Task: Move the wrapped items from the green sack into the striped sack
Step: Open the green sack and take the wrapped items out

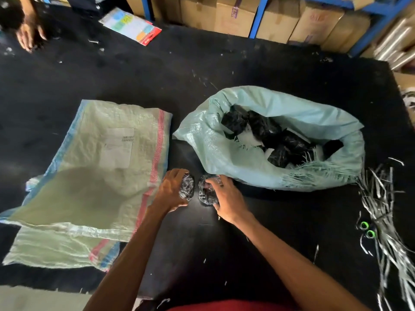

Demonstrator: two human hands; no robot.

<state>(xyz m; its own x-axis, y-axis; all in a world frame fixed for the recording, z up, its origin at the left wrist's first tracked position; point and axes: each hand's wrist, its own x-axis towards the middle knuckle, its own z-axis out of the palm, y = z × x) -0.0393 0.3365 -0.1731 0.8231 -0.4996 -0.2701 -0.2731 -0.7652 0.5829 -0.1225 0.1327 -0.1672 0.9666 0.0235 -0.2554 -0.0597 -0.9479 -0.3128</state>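
The green sack [235, 153] lies open on the black mat at centre right, with several dark wrapped items [267, 131] inside its mouth. The striped sack [89, 176], pale with red and blue edge stripes, lies flat to the left. Between the two sacks, my left hand [169, 191] grips one dark wrapped item [186, 188]. My right hand [226, 198] grips a second wrapped item [207, 193] beside it. Both items sit low over the mat, close together.
Loose plastic strips [381, 209] and two green-ringed rolls [367, 230] lie at the right. Cardboard boxes [235, 16] on blue shelving line the back. A colourful packet [131, 25] lies at the far left, near another person's hand [29, 34].
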